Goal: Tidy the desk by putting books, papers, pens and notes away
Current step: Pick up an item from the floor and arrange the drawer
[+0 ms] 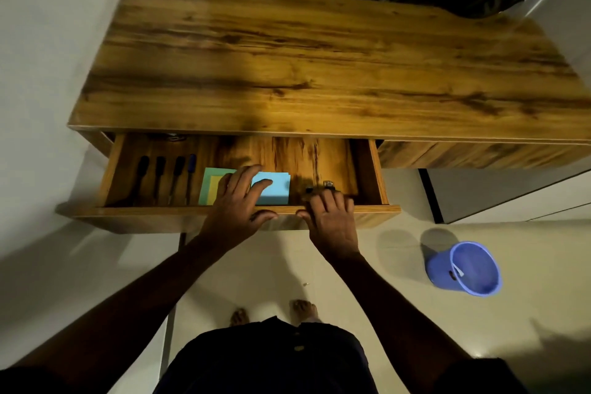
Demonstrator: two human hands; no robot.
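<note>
**Dark shirt, two hands, one open drawer**

Closest under the head camera hangs the person's dark buttoned shirt (278,358), with two bare feet (303,309) on the pale floor just past it. Both forearms reach forward from there to the open drawer (379,176) of a wooden desk (319,57).

The left hand (238,198) lies flat inside the drawer. Its fingers are spread and fairly straight, and they rest on the sticky notes. A blue pad (276,193) sits under and just right of the fingertips. A green and yellow pad (208,189) shows at their left, touching the blue one or overlapped by it; the hand hides the join. The thumb lies along the drawer's front rim.

Left of those fingers, and clear of them, four pens (160,176) lie side by side on the drawer floor.

The right hand (332,217) grips the front rim. Its fingers are close together and hooked over the edge into the drawer, with the thumb outside. A small metal fitting (327,184) sits just beyond the fingertips.

Well to the right of that hand, a blue bucket (463,269) stands on the floor.
</note>
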